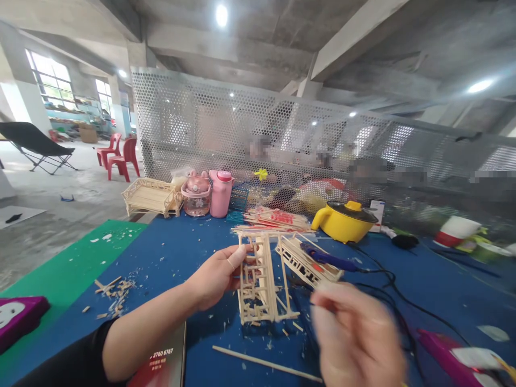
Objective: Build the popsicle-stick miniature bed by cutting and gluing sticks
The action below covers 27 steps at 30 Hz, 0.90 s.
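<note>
My left hand (220, 277) grips a lattice frame of thin wooden sticks (255, 285) by its left side, thumb in front and fingers behind. At the lower right, my right hand (357, 333) is raised near the camera and smeared by motion. Its thumb and fingers come close together, but whether anything is between them does not show. Beyond it, a blue glue gun (330, 258) lies over a second stick-built piece (302, 263). One loose wooden stick (266, 364) lies on the blue table top (193, 236) near the front.
At the back stand a slatted wooden stick model (151, 196), a pink-lidded jar (196, 201), a pink bottle (221, 196), a stick bundle (278, 219) and a yellow electric pot (342, 226). Black cables (391, 279) run rightward. Stick scraps (116, 293) lie left. Perforated metal panels (226, 129) rise behind.
</note>
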Each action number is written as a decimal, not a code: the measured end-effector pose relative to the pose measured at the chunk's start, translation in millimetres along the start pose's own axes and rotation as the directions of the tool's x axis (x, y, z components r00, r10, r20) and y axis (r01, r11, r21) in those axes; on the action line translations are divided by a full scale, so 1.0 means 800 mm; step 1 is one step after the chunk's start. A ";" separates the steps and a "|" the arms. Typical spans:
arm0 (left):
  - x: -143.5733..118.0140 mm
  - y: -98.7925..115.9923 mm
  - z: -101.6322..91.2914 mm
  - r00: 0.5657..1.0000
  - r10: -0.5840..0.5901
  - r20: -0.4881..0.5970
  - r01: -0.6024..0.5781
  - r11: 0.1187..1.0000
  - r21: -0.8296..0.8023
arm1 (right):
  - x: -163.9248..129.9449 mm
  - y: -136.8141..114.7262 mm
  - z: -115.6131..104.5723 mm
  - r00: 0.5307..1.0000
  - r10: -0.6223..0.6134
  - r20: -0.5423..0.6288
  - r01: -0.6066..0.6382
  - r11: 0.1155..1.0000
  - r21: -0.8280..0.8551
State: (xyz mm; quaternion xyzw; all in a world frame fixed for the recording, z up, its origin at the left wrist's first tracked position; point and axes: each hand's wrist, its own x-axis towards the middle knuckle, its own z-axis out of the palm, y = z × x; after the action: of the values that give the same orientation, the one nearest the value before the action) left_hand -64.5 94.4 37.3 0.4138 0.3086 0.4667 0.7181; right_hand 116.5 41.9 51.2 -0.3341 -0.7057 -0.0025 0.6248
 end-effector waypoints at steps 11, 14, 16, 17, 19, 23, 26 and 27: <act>-0.003 -0.002 0.001 1.000 0.019 0.009 -0.019 0.999 0.038 | -0.006 0.027 0.047 0.913 -0.244 0.326 0.361 0.855 -0.372; -0.004 -0.001 0.000 1.000 0.021 0.013 -0.022 0.999 0.048 | -0.008 0.025 0.052 0.946 -0.131 0.296 0.221 0.931 -0.292; -0.004 0.000 0.001 1.000 0.016 0.027 -0.017 0.999 0.034 | -0.008 0.025 0.054 0.963 0.016 0.270 0.045 0.975 -0.219; -0.004 0.001 0.001 0.999 0.015 0.032 -0.016 1.000 0.025 | -0.008 0.025 0.055 0.962 0.083 0.259 -0.037 0.983 -0.179; -0.004 0.002 0.002 0.999 0.014 0.032 -0.015 1.000 0.009 | -0.007 0.024 0.055 0.953 0.171 0.249 -0.152 0.984 -0.095; -0.003 0.005 0.005 1.000 -0.001 0.029 0.002 1.000 -0.011 | -0.001 0.012 0.042 0.960 0.214 0.182 -0.228 0.972 0.061; -0.003 0.006 0.005 0.999 -0.022 0.023 0.022 0.999 -0.023 | 0.008 -0.005 0.022 0.978 0.207 -0.008 -0.204 0.970 0.131; -0.002 0.006 0.005 0.999 -0.028 0.019 0.029 0.999 -0.026 | 0.011 -0.010 0.015 0.975 0.211 -0.065 -0.199 0.968 0.153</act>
State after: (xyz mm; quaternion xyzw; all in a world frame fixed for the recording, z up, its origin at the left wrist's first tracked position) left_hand -63.8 92.4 43.7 0.4040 0.3017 0.4568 0.7328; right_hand 102.2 44.3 59.5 -0.3584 -0.6398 0.1000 0.6725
